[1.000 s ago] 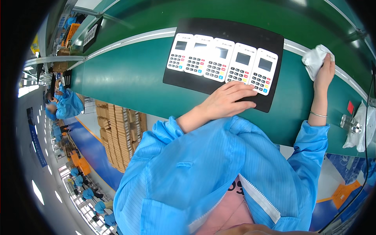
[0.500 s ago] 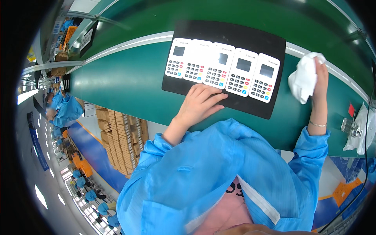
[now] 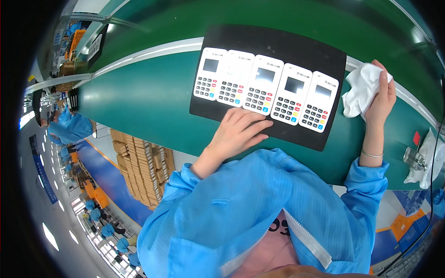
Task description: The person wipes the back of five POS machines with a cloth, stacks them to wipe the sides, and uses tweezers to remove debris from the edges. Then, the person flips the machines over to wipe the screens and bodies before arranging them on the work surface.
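Observation:
Several white card payment terminals with keypads and small screens lie side by side on a black mat (image 3: pixel 273 41). My left hand (image 3: pixel 238 132) rests at the near edge of the mat, fingers stretched out and slightly apart. Its fingertips are at the lower end of the middle payment terminal (image 3: pixel 263 85). At the right of the mat, my right hand (image 3: pixel 382 99) grips a crumpled white cloth (image 3: pixel 361 88) above the bench. The rightmost payment terminal (image 3: pixel 318 102) is the one nearest to that hand.
The mat lies on a green bench (image 3: pixel 139 102) with a pale rail along its far side. A clear bottle (image 3: pixel 414 159) and a white plastic bag (image 3: pixel 425 160) sit at the right end. Stacked cardboard boxes (image 3: pixel 139 162) stand beyond the bench's near left edge. Other people work far left.
My right hand has turned, and the cloth in it is more spread out. My left hand stays at the middle terminal. The whole view has shifted slightly.

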Demonstrator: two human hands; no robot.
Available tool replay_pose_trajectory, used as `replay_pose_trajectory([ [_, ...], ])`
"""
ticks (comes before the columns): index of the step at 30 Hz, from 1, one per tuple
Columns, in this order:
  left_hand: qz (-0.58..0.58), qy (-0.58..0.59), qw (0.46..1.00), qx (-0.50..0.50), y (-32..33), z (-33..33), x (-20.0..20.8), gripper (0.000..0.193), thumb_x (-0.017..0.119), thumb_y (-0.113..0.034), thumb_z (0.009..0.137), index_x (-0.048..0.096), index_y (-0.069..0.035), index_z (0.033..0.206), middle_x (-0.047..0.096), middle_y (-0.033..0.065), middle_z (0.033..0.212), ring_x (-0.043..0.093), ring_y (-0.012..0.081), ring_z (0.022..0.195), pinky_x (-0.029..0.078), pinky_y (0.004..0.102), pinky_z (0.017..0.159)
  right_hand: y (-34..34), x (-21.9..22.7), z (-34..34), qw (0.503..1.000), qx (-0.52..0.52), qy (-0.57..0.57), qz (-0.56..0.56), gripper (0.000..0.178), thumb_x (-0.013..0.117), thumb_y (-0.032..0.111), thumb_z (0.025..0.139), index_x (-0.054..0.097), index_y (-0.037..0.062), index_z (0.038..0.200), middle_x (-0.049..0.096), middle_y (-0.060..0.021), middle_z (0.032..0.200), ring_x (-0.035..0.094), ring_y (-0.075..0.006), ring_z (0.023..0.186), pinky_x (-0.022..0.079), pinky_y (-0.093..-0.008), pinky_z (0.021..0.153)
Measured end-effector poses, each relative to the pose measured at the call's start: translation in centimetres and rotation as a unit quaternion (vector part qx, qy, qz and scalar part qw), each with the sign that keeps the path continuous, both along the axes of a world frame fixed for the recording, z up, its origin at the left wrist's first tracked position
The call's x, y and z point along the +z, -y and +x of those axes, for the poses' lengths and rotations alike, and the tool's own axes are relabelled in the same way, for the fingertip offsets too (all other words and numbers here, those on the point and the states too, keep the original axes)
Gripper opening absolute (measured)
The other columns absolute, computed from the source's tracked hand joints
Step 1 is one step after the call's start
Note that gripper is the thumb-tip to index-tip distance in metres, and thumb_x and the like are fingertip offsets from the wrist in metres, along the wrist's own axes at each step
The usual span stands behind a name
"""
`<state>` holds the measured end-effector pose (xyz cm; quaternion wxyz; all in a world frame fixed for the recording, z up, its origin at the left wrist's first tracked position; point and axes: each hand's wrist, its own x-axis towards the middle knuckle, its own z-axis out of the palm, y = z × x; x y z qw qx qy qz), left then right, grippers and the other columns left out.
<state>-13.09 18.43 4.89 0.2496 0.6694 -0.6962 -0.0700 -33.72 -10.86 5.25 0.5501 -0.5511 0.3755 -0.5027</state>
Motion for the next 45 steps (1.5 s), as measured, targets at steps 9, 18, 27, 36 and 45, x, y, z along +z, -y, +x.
replay_pose_trajectory([
  [9, 0.011, -0.021, 1.0, 0.001, 0.0, -0.1, 0.2, 0.039, 0.078, -0.027, 0.075, 0.068, -0.018, 0.112, 0.061, -0.0014, 0.109, 0.055, 0.0191, 0.102, 0.04, 0.0373, 0.091, -7.5, 2.1, 6.5, 0.822, 0.24, -0.29, -0.428, 0.043, 0.065, 0.001, 0.076, 0.064, 0.0048, 0.119, 0.062, -0.0097, 0.114, 0.059, -0.0279, 0.102, 0.046, -0.038, 0.09],
  [18, 0.017, -0.037, 0.999, 0.0, 0.1, -0.1, 0.7, 0.037, 0.076, -0.026, 0.079, 0.068, -0.018, 0.114, 0.06, -0.0033, 0.111, 0.056, 0.0173, 0.101, 0.042, 0.0357, 0.091, -8.9, 1.4, 8.5, 0.73, 0.208, -0.378, -0.529, 0.04, 0.066, 0.005, 0.07, 0.067, 0.0001, 0.11, 0.06, -0.0084, 0.106, 0.058, -0.0253, 0.098, 0.048, -0.0371, 0.086],
  [27, 0.009, -0.042, 0.999, 0.004, -0.2, -0.2, 0.2, 0.038, 0.075, -0.027, 0.08, 0.067, -0.019, 0.116, 0.06, -0.0034, 0.113, 0.056, 0.0167, 0.104, 0.042, 0.035, 0.092, -6.0, 3.1, 5.7, 0.831, 0.122, -0.29, -0.458, 0.022, 0.058, -0.003, 0.076, 0.066, 0.0034, 0.095, 0.065, -0.0091, 0.101, 0.06, -0.0233, 0.095, 0.048, -0.0335, 0.083],
  [36, 0.021, -0.036, 0.999, 0.008, -0.1, -0.2, 0.4, 0.039, 0.075, -0.026, 0.08, 0.066, -0.019, 0.117, 0.06, -0.0036, 0.112, 0.056, 0.0168, 0.103, 0.042, 0.0355, 0.093, 0.5, 1.0, -4.8, 0.85, -0.074, -0.508, -0.121, 0.029, 0.057, 0.029, 0.095, 0.07, 0.0065, 0.109, 0.068, -0.0115, 0.095, 0.059, -0.0163, 0.091, 0.046, -0.0291, 0.08],
  [45, 0.021, -0.044, 0.999, -0.002, 0.0, 0.0, 0.6, 0.038, 0.075, -0.027, 0.081, 0.066, -0.019, 0.117, 0.06, -0.0036, 0.111, 0.055, 0.0172, 0.103, 0.041, 0.0367, 0.094, -1.2, 0.0, -7.3, 0.937, -0.193, -0.248, -0.155, 0.028, 0.053, 0.021, 0.099, 0.065, -0.0031, 0.106, 0.062, -0.0134, 0.118, 0.057, -0.0201, 0.107, 0.043, -0.0351, 0.097],
])
